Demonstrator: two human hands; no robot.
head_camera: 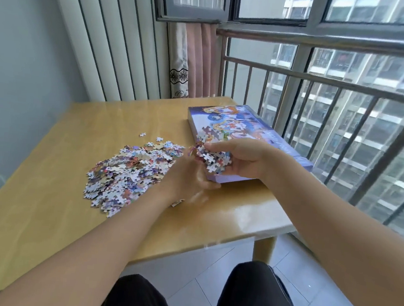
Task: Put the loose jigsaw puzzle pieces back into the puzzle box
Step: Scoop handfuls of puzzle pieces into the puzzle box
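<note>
Only pieces (pixel 213 160) atop closed box (pixel 235 121)

- One puzzle box (pixel 238 121), lid on.
- One large heap of loose jigsaw pieces (pixel 126 173), too many to count.
- Two stray pieces (pixel 143 134) beyond the heap.
- One handful of pieces (pixel 213 160).
- Two hands.
- One bench (pixel 46 188).

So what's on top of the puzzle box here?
A few loose pieces lie on the puzzle box. The right hand, holding a handful of pieces, covers its near part.
</note>
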